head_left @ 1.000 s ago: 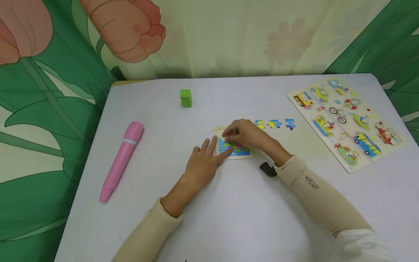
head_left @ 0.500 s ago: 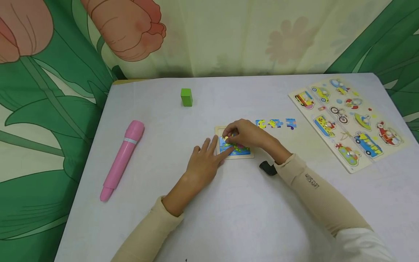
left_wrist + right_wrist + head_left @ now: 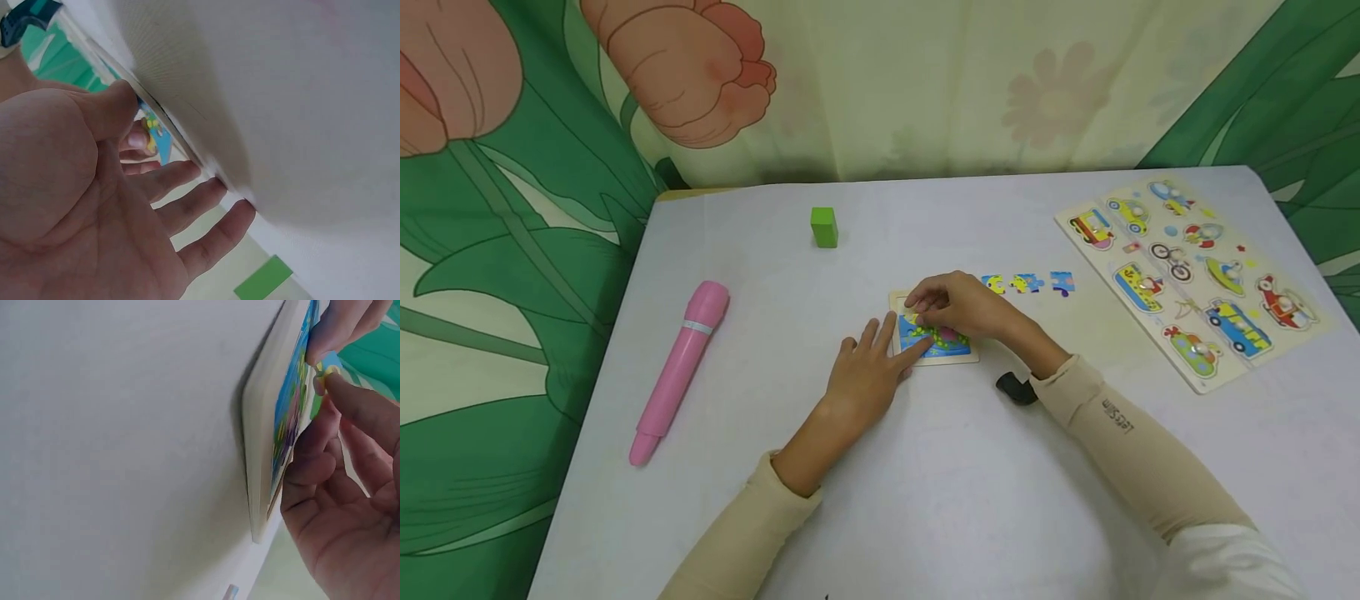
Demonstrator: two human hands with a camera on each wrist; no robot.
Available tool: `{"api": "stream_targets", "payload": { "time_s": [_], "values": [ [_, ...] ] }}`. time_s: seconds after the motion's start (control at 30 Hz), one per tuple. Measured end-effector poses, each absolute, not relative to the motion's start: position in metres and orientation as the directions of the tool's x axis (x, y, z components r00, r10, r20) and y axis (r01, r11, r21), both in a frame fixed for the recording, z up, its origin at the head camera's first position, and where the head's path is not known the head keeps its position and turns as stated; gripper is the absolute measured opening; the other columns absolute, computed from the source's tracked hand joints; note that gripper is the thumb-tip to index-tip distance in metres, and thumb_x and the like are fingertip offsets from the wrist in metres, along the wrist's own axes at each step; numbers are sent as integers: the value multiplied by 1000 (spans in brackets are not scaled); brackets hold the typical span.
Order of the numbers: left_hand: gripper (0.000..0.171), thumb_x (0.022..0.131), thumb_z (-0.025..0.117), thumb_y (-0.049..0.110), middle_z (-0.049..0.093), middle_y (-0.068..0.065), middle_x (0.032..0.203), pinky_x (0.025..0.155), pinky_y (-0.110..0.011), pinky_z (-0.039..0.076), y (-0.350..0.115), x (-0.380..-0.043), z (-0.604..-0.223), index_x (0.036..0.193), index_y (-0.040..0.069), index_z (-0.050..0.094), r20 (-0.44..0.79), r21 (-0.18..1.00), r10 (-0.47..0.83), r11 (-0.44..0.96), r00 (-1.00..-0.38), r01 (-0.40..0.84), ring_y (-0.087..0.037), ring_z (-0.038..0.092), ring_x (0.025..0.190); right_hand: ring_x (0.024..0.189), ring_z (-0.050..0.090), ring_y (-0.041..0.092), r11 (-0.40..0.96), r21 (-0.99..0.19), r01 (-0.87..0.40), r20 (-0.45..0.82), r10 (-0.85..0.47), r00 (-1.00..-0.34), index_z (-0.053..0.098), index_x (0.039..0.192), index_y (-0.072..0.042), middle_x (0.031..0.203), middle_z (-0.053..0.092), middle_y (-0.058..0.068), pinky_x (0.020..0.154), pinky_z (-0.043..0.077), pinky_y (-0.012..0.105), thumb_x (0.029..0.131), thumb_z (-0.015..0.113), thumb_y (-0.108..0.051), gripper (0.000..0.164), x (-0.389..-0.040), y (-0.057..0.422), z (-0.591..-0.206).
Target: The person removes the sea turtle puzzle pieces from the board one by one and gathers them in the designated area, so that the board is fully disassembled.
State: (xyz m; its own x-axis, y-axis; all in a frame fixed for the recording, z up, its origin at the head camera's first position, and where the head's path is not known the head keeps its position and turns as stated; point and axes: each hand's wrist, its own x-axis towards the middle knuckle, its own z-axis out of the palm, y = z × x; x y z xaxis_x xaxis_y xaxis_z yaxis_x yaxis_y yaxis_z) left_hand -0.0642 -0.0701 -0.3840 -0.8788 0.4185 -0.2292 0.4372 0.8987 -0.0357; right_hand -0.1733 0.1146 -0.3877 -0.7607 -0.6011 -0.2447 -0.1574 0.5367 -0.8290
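Note:
A small framed jigsaw puzzle (image 3: 945, 361) lies flat on the white table, its picture partly filled in blue, green and pink. My left hand (image 3: 863, 373) rests at its left side with fingers spread, the thumb reaching onto the picture. Over the puzzle's upper part, my right hand (image 3: 967, 305) pinches a blue and yellow jigsaw piece (image 3: 331, 361) between thumb and fingers. In the left wrist view, that jigsaw piece (image 3: 164, 144) stands tilted above the frame. Whether it touches the picture, I cannot tell. Three loose jigsaw pieces (image 3: 1027, 283) lie in a row right of the puzzle.
A peg puzzle board (image 3: 1184, 310) with vehicle shapes lies at the right. A green block (image 3: 824, 227) stands at the back, and a pink stick with a wider head (image 3: 679, 371) lies at the left. A small black object (image 3: 1017, 389) sits beside the right cuff.
The head view shifts slightly. Both hands keep almost the same place at the puzzle, with the right still pinching the jigsaw piece.

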Motion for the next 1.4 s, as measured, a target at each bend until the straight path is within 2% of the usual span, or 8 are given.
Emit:
{"api": "stream_targets", "payload": {
  "time_s": [0.2,0.43,0.57,0.9,1.2,1.4],
  "values": [
    [52,109,49,38,28,-17,166,103,-49,44,-70,-65,-384,159,41,37,-259,18,400,912,-879,410,-36,36,147,75,66,21,511,-842,-170,-196,-585,-787,70,121,-3,92,72,6,71,50,28,95,73,-1,27,-173,117,-389],
    [50,108,50,39,29,-17,165,104,-51,43,-70,-63,-383,157,40,41,-249,48,393,918,-885,394,-37,37,147,86,71,21,496,-847,-189,-164,-582,-796,74,114,-1,99,75,8,81,54,32,97,71,-3,18,-173,119,-388],
    [50,109,49,39,28,-17,165,104,-50,43,-71,-63,-382,158,40,40,-238,50,401,915,-885,401,-37,37,147,87,71,19,523,-833,-181,-170,-554,-815,78,111,-4,104,77,7,79,55,32,99,70,-7,15,-174,123,-387],
    [55,109,48,39,21,-16,168,108,-50,40,-68,-63,-381,161,42,32,-290,12,386,917,-876,399,-36,30,151,92,67,21,559,-823,-99,-239,-500,-832,77,116,-5,109,75,8,78,53,30,100,68,-10,19,-177,140,-381],
    [54,109,47,39,19,-16,169,110,-50,39,-67,-61,-380,161,41,31,-310,26,377,921,-873,388,-37,26,152,86,63,25,656,-755,-2,-339,-392,-855,74,122,-6,102,73,9,73,52,31,103,65,-16,24,-177,189,-370],
    [53,109,48,37,20,-18,168,110,-51,38,-68,-61,-380,161,39,34,-300,69,384,922,-873,382,-38,26,152,85,60,24,696,-718,25,-385,-368,-846,73,122,-2,102,73,8,69,50,30,104,63,-12,24,-176,220,-365]
  ]
}}
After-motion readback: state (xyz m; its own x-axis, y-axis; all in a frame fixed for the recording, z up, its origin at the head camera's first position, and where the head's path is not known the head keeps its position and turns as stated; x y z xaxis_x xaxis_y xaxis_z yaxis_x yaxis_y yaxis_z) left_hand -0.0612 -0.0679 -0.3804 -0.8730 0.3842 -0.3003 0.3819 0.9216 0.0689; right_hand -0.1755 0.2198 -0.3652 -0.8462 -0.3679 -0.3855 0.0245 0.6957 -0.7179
